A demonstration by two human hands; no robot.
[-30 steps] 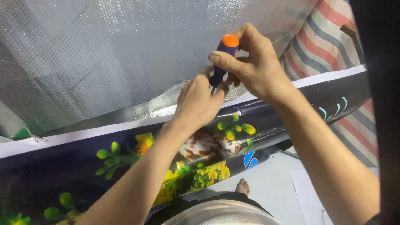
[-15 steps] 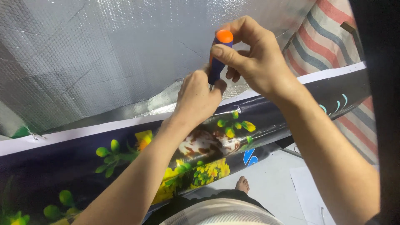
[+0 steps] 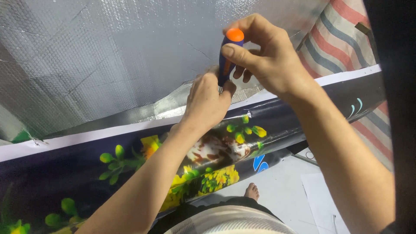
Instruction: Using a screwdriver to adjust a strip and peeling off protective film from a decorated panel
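Observation:
My right hand (image 3: 268, 58) grips a screwdriver (image 3: 228, 54) with a blue handle and orange cap, held nearly upright with its tip pointing down. My left hand (image 3: 207, 102) is closed around the lower end of the tool, pressed against the edge of a silver foil sheet (image 3: 108, 65); the shaft and tip are hidden behind its fingers. Under both hands runs a dark printed banner (image 3: 130, 160) with green leaves, yellow flowers and a white top border.
A red, blue and white striped tarp (image 3: 342, 43) hangs at the upper right. Below lie a pale floor (image 3: 281, 190) with white paper (image 3: 320, 195), my bare foot (image 3: 251, 190) and my striped shirt (image 3: 229, 221). A dark upright edge (image 3: 394, 86) fills the right side.
The right hand has lifted slightly and shifted its grip around the screwdriver handle, as if turning it. The left hand has stayed at the tool's lower end.

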